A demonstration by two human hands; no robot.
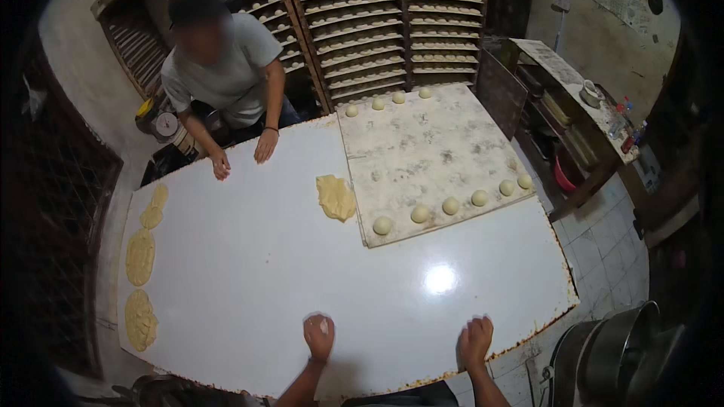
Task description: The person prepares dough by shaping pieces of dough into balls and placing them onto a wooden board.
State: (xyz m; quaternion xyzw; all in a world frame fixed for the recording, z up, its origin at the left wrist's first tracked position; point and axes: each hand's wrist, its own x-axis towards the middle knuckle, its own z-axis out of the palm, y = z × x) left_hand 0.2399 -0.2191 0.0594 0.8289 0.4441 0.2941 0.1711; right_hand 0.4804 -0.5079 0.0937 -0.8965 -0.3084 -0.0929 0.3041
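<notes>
My left hand (319,338) rests on the white tabletop near its front edge, fingers curled in. A small pale patch shows at its fingers; whether it is dough or flour I cannot tell. Farther right, my right hand (476,341) is also curled down on the table, and whatever lies under its fingers is hidden. Ahead of both hands is a floured wooden board (422,158). Round dough balls (451,206) line its near edge, with several more (398,96) along the far edge. A loose lump of dough (335,198) lies against the board's left side.
Flat dough pieces (140,256) lie along the table's left edge. Across the table a co-worker (226,68) stands with both hands on it. Behind are racks of dough balls (354,15). A shelf unit (558,98) stands far right, metal pots (611,354) near right.
</notes>
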